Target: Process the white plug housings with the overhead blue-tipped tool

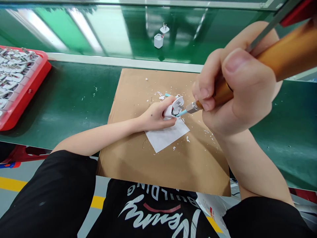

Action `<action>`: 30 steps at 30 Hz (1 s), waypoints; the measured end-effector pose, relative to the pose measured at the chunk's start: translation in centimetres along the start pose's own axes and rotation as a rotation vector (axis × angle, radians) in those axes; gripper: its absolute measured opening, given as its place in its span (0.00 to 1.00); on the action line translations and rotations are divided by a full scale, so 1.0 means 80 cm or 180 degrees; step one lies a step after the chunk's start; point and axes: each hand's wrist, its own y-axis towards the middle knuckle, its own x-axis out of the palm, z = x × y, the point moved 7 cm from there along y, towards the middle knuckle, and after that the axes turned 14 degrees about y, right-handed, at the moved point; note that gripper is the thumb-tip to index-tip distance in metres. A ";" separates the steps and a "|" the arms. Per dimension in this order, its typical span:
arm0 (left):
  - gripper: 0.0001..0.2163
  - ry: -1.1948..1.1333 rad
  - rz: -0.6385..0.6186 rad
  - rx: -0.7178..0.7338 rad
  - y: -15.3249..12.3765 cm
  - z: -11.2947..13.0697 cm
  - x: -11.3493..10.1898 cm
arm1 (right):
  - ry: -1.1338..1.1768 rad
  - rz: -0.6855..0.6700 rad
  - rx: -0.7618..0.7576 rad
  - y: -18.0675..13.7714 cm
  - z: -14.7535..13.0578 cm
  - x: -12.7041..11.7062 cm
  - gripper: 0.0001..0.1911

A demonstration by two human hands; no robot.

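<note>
The fingers of the left hand [157, 115] are closed around a small white casing [168, 113], which is pinched from its upper and lower sides, with its open end turned to the right. At that opening a white pronged cap [178, 104] is seen, tilted up beside the rim. Into the same opening the light-blue tip [182, 113] of a tool is directed; whether the inside is touched cannot be told. The tool's orange-brown handle [284, 49] is gripped by the right hand [242, 82] — its fingers curled tightly around it, the thumb laid along the upper side — and the handle is slanted down to the left towards the casing. The right hand is raised close to the camera, while the left forearm is stretched low across a sheet of brown cardboard [138, 158]. Under the left hand a piece of white paper [167, 137] is laid, and white shavings [188, 139] are scattered around it. The cardboard is supported by a green worktop [79, 92]. On the far left, a red tray [41, 74] is filled with white pronged parts [15, 76]; beyond the cardboard, another white casing [158, 41] is placed — its pronged cap [164, 29] held by a thin lead above it.
</note>
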 end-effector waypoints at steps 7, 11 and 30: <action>0.12 -0.0050 0.0000 0.0000 0.000 0.000 0.000 | -0.0043 -0.0169 0.0009 -0.001 -0.001 -0.001 0.22; 0.12 -0.0078 0.0008 -0.0015 0.001 0.003 -0.001 | -0.0119 -0.0237 0.0152 -0.002 0.003 -0.007 0.17; 0.09 0.0363 0.0355 0.0076 0.003 0.007 -0.011 | 0.0096 -0.0294 0.0045 -0.002 0.001 -0.007 0.11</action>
